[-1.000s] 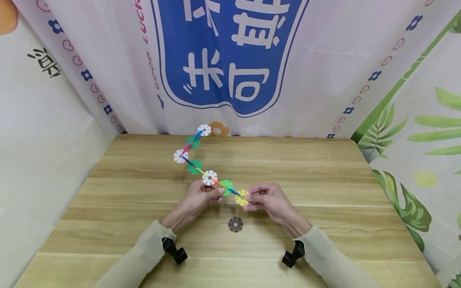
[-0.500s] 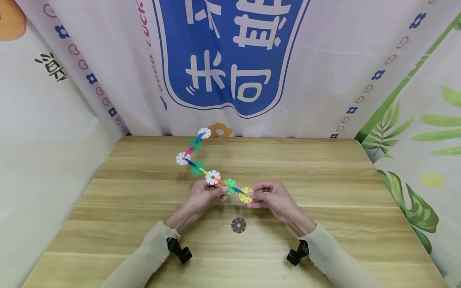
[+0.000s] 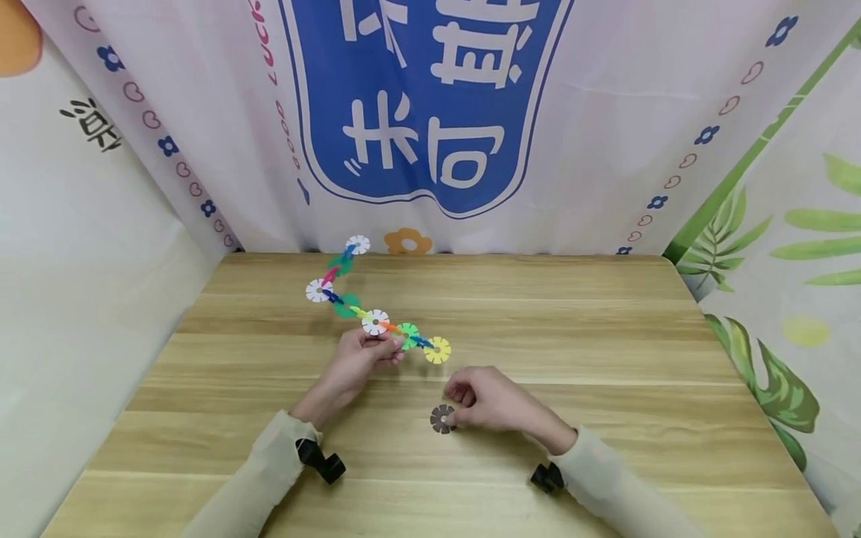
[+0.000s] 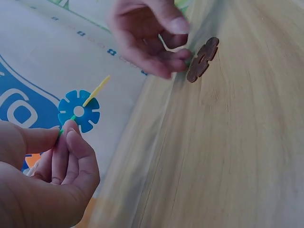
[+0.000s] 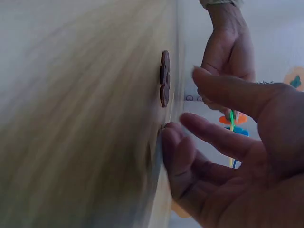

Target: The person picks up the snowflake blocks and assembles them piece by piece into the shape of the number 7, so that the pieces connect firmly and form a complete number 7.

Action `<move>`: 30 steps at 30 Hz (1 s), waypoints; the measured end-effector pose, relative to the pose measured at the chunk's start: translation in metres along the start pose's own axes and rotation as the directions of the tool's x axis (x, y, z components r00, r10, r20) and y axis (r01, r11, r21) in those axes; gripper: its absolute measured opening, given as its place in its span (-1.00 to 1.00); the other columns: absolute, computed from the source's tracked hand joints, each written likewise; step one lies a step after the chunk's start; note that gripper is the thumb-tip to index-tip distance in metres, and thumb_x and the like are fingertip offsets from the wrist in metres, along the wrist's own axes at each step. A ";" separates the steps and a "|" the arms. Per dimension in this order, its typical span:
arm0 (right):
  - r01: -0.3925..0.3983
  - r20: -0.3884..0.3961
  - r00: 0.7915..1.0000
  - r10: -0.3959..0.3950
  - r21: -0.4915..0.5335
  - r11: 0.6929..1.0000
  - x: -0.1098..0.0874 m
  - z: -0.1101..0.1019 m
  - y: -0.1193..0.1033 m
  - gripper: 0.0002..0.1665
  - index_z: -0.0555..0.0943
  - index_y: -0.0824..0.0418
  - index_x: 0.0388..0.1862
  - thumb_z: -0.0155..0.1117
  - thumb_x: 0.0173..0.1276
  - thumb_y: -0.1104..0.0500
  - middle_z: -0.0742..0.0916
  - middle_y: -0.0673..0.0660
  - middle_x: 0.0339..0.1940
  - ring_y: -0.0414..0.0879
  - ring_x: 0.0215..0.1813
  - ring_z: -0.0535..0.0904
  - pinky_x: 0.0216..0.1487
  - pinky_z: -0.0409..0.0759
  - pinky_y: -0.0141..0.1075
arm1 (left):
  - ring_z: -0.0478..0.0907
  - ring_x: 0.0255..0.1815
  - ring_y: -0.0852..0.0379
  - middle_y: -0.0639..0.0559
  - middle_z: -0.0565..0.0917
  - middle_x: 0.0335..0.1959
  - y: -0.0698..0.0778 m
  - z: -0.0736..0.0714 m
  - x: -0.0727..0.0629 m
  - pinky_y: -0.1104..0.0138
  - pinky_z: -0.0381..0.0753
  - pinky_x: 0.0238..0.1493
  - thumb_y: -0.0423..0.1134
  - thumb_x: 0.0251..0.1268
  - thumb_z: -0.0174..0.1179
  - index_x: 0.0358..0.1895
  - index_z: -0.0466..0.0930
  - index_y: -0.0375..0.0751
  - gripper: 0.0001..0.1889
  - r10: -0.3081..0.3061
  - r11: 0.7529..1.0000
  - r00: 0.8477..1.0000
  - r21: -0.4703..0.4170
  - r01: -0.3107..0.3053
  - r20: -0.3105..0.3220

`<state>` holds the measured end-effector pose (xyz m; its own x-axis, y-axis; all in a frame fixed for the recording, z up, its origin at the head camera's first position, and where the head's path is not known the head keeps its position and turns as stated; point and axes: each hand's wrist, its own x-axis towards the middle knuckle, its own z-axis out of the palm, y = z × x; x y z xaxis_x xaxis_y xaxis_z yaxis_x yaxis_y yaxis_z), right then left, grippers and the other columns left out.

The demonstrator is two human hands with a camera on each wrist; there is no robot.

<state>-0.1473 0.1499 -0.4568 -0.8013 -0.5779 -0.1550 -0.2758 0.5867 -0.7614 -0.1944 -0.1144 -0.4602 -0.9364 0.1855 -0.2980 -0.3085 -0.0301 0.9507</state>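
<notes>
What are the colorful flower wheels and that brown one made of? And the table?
The flower chain looks like plastic: bright flat colors, thin slotted discs with clean-cut edges. The brown disc seems the same plastic, matte, with matching notches. The table shows pale wood grain in plank-like strips with a smooth finish; it may be laminate rather than solid wood.

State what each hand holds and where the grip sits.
The left hand pinches the chain of snowflake discs near its white disc. The right hand only touches the brown disc lying on the table.
</notes>
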 end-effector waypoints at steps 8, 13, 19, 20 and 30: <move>-0.011 0.040 0.999 0.020 -0.209 0.978 0.002 0.007 -0.012 -0.50 0.76 0.13 0.06 0.69 0.11 0.15 0.72 0.07 -0.14 -0.09 -0.10 0.59 -0.03 0.66 -0.21 | 0.79 -0.21 0.14 -0.20 0.82 -0.14 -0.002 0.004 -0.003 0.32 0.88 0.03 -0.37 0.46 0.30 -0.02 0.63 -0.38 -0.84 -0.029 1.000 1.000 0.008 0.029 0.004; -0.022 0.040 0.999 0.031 -0.212 0.977 0.001 0.010 -0.010 -0.54 0.76 0.07 0.00 0.69 0.09 0.17 0.66 0.03 -0.19 -0.14 -0.15 0.52 -0.10 0.57 -0.30 | 0.79 -0.20 0.13 -0.22 0.81 -0.13 -0.002 0.004 -0.004 0.27 0.87 0.08 -0.37 0.46 0.31 -0.01 0.63 -0.39 -0.83 -0.036 0.999 0.999 0.009 0.036 0.000; -0.011 0.053 0.998 0.021 -0.185 0.983 0.001 0.011 -0.007 -0.66 0.75 0.05 -0.19 0.68 0.07 0.26 0.66 -0.01 -0.21 -0.14 -0.15 0.51 -0.11 0.54 -0.32 | 0.81 -0.28 0.17 -0.15 0.84 -0.25 -0.002 0.005 -0.004 0.27 0.89 0.03 -0.40 0.44 0.31 -0.02 0.64 -0.43 -0.83 -0.012 1.000 0.999 -0.016 0.012 0.032; -0.014 0.055 0.998 0.024 -0.187 0.982 0.001 0.011 -0.007 -0.66 0.74 0.05 -0.18 0.68 0.08 0.25 0.66 -0.01 -0.20 -0.15 -0.14 0.51 -0.09 0.55 -0.33 | 0.81 -0.28 0.16 -0.15 0.85 -0.26 -0.002 0.005 -0.004 0.26 0.89 0.03 -0.40 0.44 0.31 -0.02 0.64 -0.44 -0.82 -0.008 1.000 0.999 -0.014 0.008 0.038; -0.035 0.060 0.997 0.048 -0.213 0.976 0.001 0.015 -0.013 -0.62 0.70 0.04 -0.16 0.70 0.08 0.13 0.60 -0.01 -0.17 -0.20 -0.20 0.47 -0.20 0.52 -0.43 | 0.85 -0.21 0.08 -0.12 0.86 -0.25 0.000 0.008 0.000 0.25 0.88 0.05 -0.38 0.45 0.31 0.06 0.64 -0.48 -0.75 -0.016 1.000 0.999 0.004 0.016 0.050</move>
<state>-0.1371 0.1331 -0.4567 -0.7806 -0.5816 -0.2289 -0.3546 0.7137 -0.6040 -0.1926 -0.1070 -0.4597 -0.9219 0.2344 -0.3085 -0.3226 -0.0233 0.9462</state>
